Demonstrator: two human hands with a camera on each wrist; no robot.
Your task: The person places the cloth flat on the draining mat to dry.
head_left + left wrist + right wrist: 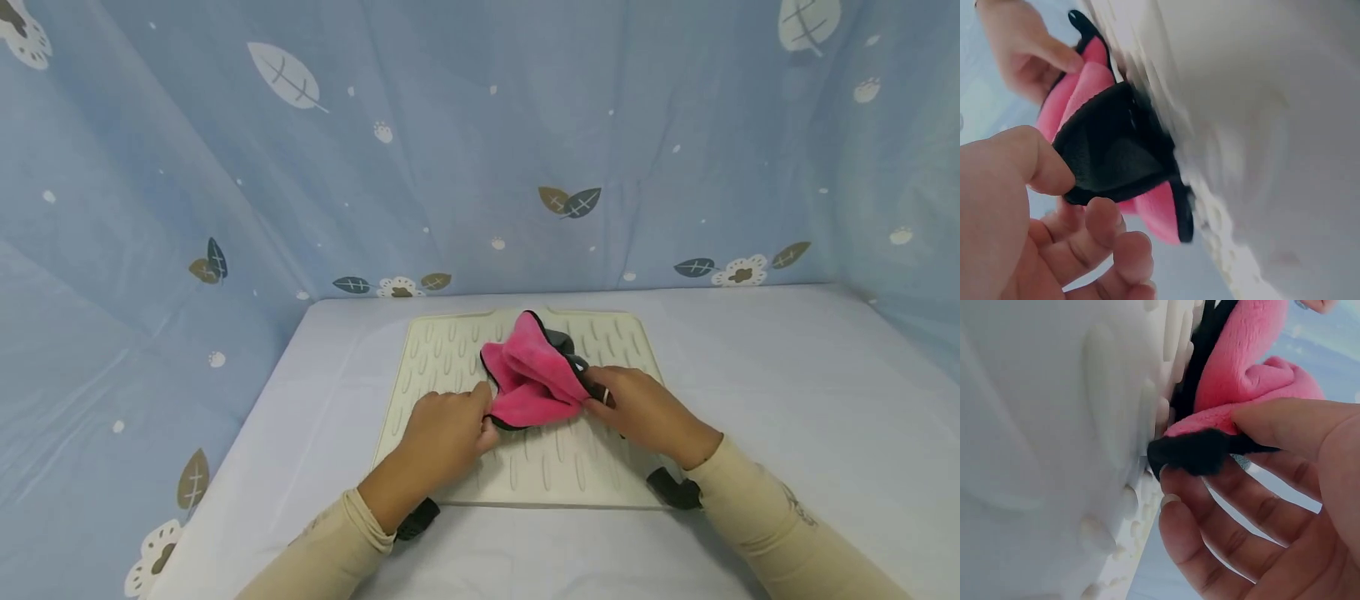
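A crumpled cleaning cloth, pink on one face and dark grey on the other with a black edge, is bunched over the middle of a cream ridged mat. My left hand pinches its near left corner; in the left wrist view the thumb and fingers grip the dark underside. On the other side, my right hand pinches the black-edged right border between thumb and fingers. The right wrist view shows that hand's fingertips close over the mat's raised ridges, with pink folds rising beyond.
The mat lies on a white-covered table. A black band shows near the right sleeve, and another black piece near the left one. Blue leaf-patterned curtain hangs behind and at the sides.
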